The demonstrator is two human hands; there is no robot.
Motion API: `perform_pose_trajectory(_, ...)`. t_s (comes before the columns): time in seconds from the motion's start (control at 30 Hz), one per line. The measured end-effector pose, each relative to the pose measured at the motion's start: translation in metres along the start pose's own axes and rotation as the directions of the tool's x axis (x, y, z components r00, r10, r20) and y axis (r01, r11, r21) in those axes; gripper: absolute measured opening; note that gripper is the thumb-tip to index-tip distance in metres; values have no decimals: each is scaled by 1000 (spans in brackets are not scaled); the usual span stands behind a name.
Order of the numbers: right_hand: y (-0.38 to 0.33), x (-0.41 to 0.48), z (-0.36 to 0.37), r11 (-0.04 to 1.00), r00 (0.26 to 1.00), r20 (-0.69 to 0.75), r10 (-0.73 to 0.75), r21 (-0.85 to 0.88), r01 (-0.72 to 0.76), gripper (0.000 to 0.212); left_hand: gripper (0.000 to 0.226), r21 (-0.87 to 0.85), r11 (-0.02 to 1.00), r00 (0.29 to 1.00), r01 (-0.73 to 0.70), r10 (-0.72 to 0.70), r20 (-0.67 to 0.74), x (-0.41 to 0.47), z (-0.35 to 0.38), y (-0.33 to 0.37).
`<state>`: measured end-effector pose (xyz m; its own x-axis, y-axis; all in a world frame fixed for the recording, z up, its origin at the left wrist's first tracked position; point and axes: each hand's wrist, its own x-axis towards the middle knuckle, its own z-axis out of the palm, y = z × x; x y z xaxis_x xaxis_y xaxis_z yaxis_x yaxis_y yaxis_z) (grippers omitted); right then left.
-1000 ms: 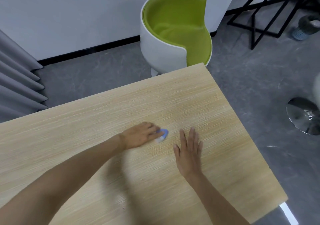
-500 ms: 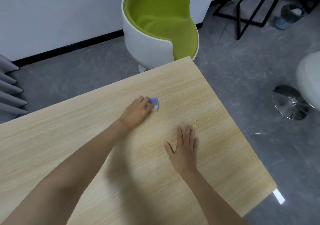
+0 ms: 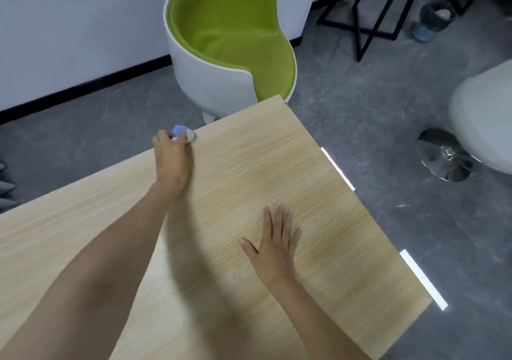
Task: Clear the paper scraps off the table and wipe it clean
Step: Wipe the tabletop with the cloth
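Left hand (image 3: 172,157) is gripping blue-white cloth (image 3: 182,134) at table (image 3: 318,193) far edge; right hand (image 3: 273,244) is lying flat, fingers spread.

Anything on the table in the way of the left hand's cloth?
Only the right hand, flat on the table, nearer and right of the left hand gripping the blue cloth. Nothing else visible.

The left hand (image 3: 171,160) sweeps the cloth (image 3: 181,132) away across the table (image 3: 277,166): a second ago mid-table, then farther up, and now right at the table's far edge, arm stretched long.
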<state>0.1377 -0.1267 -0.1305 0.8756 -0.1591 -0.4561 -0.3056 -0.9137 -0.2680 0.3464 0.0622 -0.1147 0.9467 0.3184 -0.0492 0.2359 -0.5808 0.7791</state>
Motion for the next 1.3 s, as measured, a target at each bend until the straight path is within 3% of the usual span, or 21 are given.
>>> perform_pose_trajectory(0.03,0,0,0,1000,1000,6,-5,-4,5,97,31,20,999,999,-32,31,29,-6,14,3)
perform_pose_trajectory(0.1,0,-1,0,1000,1000,9,-4,-3,4,103,34,67,969,945,-237,214,249,-27,39,19)
perform_pose_trajectory(0.13,-1,0,0,1000,1000,9,-1,-3,2,104,36,104,916,874,-389,331,356,-36,47,26)
perform_pose_trajectory(0.2,-1,0,-1,1000,1000,12,-3,-2,3,104,41,114,831,758,-545,430,490,-39,52,36)
perform_pose_trajectory(0.27,-2,-1,-2,1000,1000,27,-8,2,8,103,35,158,894,850,-418,325,414,-21,50,34)
perform_pose_trajectory(0.33,-1,-1,-1,1000,1000,21,-13,2,13,101,28,343,912,971,-224,181,153,-1,55,20)
perform_pose_trajectory(0.37,-1,-1,0,1000,1000,11,-15,6,15,99,29,385,913,991,-132,122,49,2,61,20)
perform_pose_trajectory(0.43,0,-1,2,1000,1000,-2,-15,17,15,98,33,391,912,991,-127,131,17,-8,80,42)
perform_pose_trajectory(0.47,0,0,3,1000,1000,1,-11,15,11,99,34,390,893,974,-226,196,116,-16,93,53)
perform_pose_trajectory(0.53,1,1,3,1000,1000,-7,-3,22,3,101,43,191,918,915,-348,288,283,-28,109,66)
perform_pose_trajectory(0.57,1,2,3,1000,1000,-17,-3,26,4,102,47,196,889,877,-413,331,347,-28,108,66)
perform_pose_trajectory(0.63,2,2,3,1000,1000,-10,-9,7,9,101,47,232,857,869,-460,380,317,-17,100,52)
perform_pose_trajectory(0.73,3,1,3,999,999,-35,-15,30,16,101,40,416,816,914,-402,325,245,-9,56,25)
perform_pose_trajectory(0.87,2,0,5,1000,998,-54,-18,-24,17,93,39,401,877,964,-265,253,85,-4,-22,-40)
perform_pose_trajectory(0.97,0,-1,2,999,999,-45,-22,-36,20,87,28,185,979,983,87,-54,-177,-15,-54,-57)
perform_pose_trajectory(1.0,0,-1,3,999,998,-60,-24,-40,22,87,29,99,983,962,154,-126,-243,-20,-54,-55)
perform_pose_trajectory(1.07,-1,-3,7,1000,992,-129,-13,-22,10,88,27,100,982,952,160,-126,-279,-36,-50,-46)
perform_pose_trajectory(1.1,-2,-5,10,1000,986,-167,12,4,-12,88,29,141,984,973,106,-74,-217,-47,-47,-40)
perform_pose_trajectory(1.17,-6,-9,14,996,976,-207,73,60,-61,87,39,242,965,994,-102,90,61,-70,-41,-38)
perform_pose_trajectory(1.23,-8,-12,15,991,978,-186,91,117,-69,87,48,402,838,911,-370,242,334,-85,-53,-45)
perform_pose_trajectory(1.3,-4,-16,16,996,984,-172,34,85,-20,87,52,411,804,880,-429,271,390,-80,-79,-62)
